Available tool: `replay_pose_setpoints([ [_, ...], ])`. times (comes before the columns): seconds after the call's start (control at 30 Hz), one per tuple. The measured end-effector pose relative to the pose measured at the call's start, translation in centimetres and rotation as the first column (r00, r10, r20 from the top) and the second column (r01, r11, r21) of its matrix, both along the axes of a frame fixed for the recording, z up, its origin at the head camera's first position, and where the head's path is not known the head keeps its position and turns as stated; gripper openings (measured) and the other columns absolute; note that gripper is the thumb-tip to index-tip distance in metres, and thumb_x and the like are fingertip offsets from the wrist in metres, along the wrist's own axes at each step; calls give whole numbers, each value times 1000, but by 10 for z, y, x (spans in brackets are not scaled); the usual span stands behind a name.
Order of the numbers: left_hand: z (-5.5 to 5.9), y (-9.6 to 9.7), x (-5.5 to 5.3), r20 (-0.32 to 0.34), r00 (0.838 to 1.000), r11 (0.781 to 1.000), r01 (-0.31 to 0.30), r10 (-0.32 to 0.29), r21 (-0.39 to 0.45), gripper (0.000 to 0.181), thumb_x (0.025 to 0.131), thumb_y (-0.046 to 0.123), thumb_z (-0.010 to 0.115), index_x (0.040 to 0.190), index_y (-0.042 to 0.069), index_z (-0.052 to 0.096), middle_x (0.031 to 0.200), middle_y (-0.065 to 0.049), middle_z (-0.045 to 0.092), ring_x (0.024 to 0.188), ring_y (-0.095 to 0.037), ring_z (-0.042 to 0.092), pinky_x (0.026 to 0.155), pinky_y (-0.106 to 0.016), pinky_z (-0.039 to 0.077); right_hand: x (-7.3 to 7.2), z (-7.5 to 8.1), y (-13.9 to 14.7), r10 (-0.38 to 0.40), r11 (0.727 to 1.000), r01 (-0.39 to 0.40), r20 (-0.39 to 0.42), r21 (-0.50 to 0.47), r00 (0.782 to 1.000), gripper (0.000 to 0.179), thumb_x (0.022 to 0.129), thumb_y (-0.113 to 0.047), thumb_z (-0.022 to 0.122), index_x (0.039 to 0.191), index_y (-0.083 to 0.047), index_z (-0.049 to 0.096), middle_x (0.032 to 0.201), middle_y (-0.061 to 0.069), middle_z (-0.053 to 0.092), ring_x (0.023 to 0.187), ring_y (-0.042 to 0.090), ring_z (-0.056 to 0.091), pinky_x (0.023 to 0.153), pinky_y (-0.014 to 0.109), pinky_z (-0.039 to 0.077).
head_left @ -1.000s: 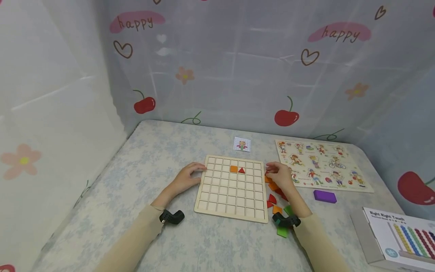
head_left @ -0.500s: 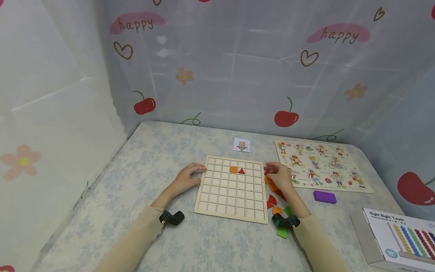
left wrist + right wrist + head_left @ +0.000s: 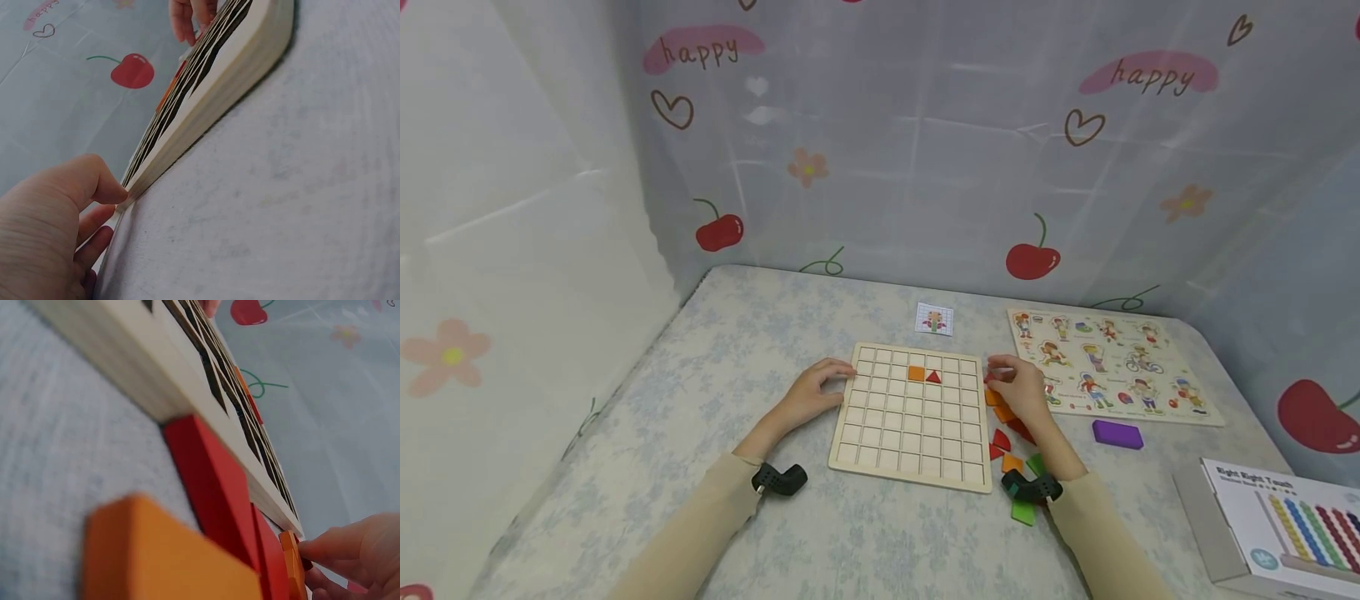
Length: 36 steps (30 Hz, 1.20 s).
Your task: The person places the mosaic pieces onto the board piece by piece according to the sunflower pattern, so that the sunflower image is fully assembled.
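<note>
A wooden grid board (image 3: 910, 425) lies flat on the table between both hands. An orange square tile (image 3: 916, 373) and a red triangle tile (image 3: 933, 377) sit side by side in its upper cells. My left hand (image 3: 808, 393) touches the board's left edge with relaxed fingers. Beyond the right edge, my right hand (image 3: 1021, 387) pinches a small dark red piece (image 3: 307, 564); its shape is mostly hidden by the fingers. Close under that hand lie orange tiles (image 3: 1003, 412) and red pieces (image 3: 209, 481), some against the board's side.
A small pattern card (image 3: 934, 318) lies behind the board. To the right are a picture puzzle board (image 3: 1105, 367), a purple block (image 3: 1117, 433) and a white box (image 3: 1277, 525). Green tiles (image 3: 1022, 512) lie near the right wrist. A printed curtain surrounds the table.
The right hand stays beside the pieces, its fingers shifting only slightly. The left hand, the board and the two tiles on it keep their places.
</note>
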<state>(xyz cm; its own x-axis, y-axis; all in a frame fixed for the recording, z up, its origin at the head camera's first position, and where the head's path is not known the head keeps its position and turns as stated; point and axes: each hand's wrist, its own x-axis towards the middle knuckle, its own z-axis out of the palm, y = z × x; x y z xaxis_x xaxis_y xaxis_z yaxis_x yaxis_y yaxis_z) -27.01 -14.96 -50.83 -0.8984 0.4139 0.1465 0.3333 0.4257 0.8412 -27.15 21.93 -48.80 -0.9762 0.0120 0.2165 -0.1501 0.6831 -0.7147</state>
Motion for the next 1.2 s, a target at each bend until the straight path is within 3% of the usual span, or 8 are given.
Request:
replay_pose_setpoints([
  [0.23,-1,0,-1,-5,1000,1000,8,-8,-5,37,89,9,62,125,14,61,136,-6,52,134,-29,43,110,-51,38,-1,-1,1,10,998,-9,-12,68,1000,32,81,4,70,113,3,66,104,22,69,88,35,66,78,47,57],
  [0.53,-1,0,0,-1,1000,1000,6,-6,-7,36,90,11,62,126,14,61,136,-6,52,134,-29,43,110,-50,39,-3,-2,3,-24,1000,24,10,11,1000,33,81,4,70,114,5,64,103,25,68,87,35,65,75,43,57],
  [0.77,2,0,1,-11,1000,1000,15,-15,1,37,90,11,63,127,14,60,137,-8,51,134,-31,43,110,-51,38,1,7,-1,-58,997,59,10,-47,998,35,80,0,73,114,4,64,104,24,68,87,34,64,68,29,55],
  [1.0,1,-1,2,-14,1000,1000,7,-7,-4,37,90,12,63,127,13,60,136,-8,51,133,-30,43,110,-51,38,0,22,-42,81,986,-80,5,-148,997,37,80,3,72,116,5,63,103,24,67,83,29,63,68,17,50],
  [1.2,2,0,1,-15,1000,1000,7,-7,-15,37,90,13,63,127,14,60,136,-6,52,134,-29,43,110,-50,38,-7,26,-85,193,956,-178,43,-232,980,37,79,5,71,116,4,64,105,23,67,83,28,63,66,18,50],
])
